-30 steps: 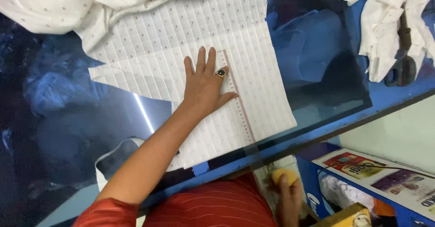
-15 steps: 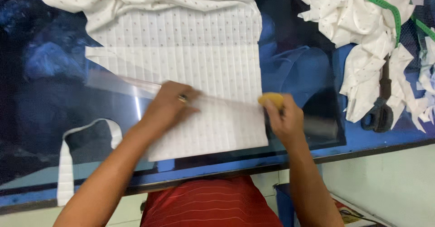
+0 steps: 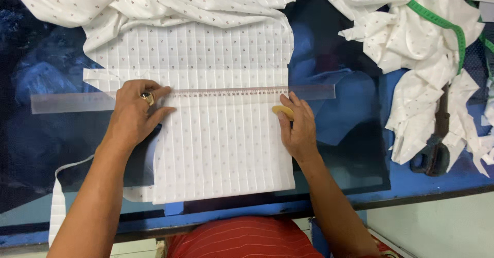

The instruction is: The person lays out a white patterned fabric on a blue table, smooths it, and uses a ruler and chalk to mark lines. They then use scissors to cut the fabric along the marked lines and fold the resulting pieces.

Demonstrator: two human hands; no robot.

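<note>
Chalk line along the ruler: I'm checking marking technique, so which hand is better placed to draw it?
Probably the right hand: it holds the yellow chalk at the ruler edge on the pleated cloth, while the left hand pins the ruler down.

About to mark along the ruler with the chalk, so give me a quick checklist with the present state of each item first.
1. Ruler lies flat across the pleated cloth: ok.
2. Left hand presses the ruler down near its left part: ok.
3. Right hand holds the chalk just below the ruler's edge: ok.
4. Chalk touching the cloth: cannot tell.
5. Cloth flat under the ruler, pleats straight: ok; the loose cloth bunched at the top lies above the ruler.
6. Scissors and tape measure out of the way on the right: ok.
</note>
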